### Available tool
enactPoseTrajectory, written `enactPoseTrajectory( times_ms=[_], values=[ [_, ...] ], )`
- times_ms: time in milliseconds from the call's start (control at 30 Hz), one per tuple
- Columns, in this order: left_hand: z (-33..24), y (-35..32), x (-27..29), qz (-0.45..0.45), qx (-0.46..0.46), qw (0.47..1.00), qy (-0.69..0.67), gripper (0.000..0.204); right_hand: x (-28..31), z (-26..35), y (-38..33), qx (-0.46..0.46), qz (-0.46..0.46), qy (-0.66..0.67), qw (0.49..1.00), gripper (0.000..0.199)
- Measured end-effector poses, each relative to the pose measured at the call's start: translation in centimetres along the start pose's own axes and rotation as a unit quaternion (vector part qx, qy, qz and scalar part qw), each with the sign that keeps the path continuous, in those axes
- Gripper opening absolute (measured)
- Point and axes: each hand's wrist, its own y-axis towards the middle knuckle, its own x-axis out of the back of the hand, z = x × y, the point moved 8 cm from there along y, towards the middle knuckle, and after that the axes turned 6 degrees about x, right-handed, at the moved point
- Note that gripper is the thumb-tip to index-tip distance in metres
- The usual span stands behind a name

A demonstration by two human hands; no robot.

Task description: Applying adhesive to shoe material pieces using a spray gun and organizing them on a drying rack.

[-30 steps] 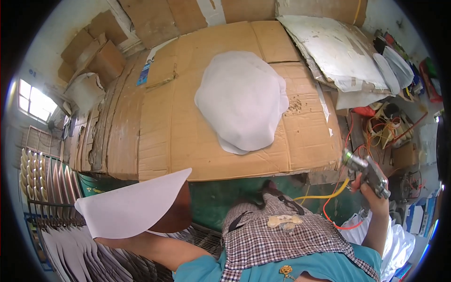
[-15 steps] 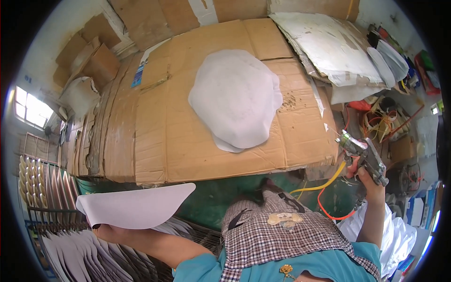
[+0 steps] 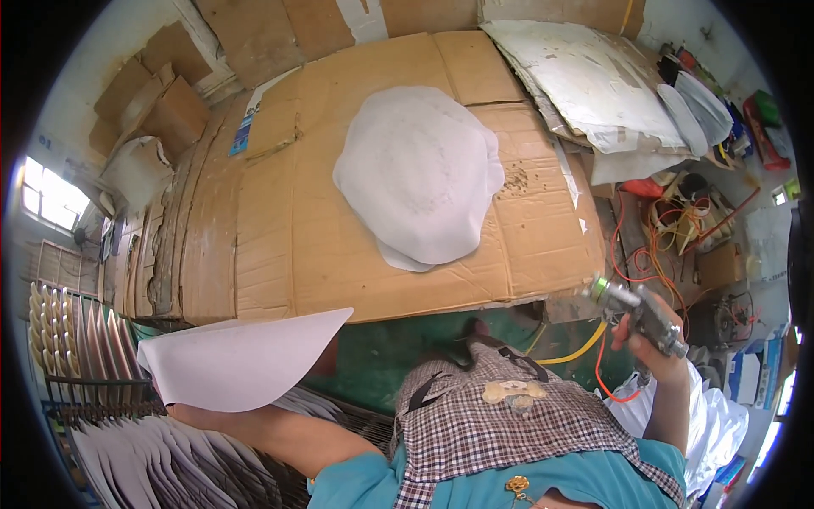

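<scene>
Spray gun (image 3: 651,319): metallic, cylindrical head, near the front right corner of the cardboard table covering (image 3: 407,293). Right hand (image 3: 655,353): fingers curled closed around the gun's grip. Smooth, pale sheet (image 3: 242,360): curved edge; hides the left fingers, closure indeterminable. Since the preceding frame, the sheet's pointed corner has risen; the gun's nozzle has dropped.

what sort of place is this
Probably a small workshop: there's a cardboard-covered table, closely racked grey sheets, and what looks like a spray gun in the right hand.
</scene>
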Motion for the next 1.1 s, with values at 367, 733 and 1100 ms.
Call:
enactPoseTrajectory(
  times_ms=[367, 733, 1100],
  values=[
    [-0.5, -1.5, -1.6, 0.047, -0.022, 0.985, 0.167, 0.047, -0.5, 0.0, 0.7, -0.012, 0.05, -0.034, 0.998, 0.055],
    [-0.2, -2.0, -3.4, -0.054, 0.099, 0.992, -0.048, 0.037, 2.1, -0.3, 3.6, 0.011, -0.09, -0.051, 0.995, 0.036],
    [1.3, -0.1, -1.3, -0.043, 0.093, 0.994, -0.046, 0.038, 1.7, 0.0, 1.7, 0.007, -0.012, -0.028, 1.0, 0.061]
  ],
)
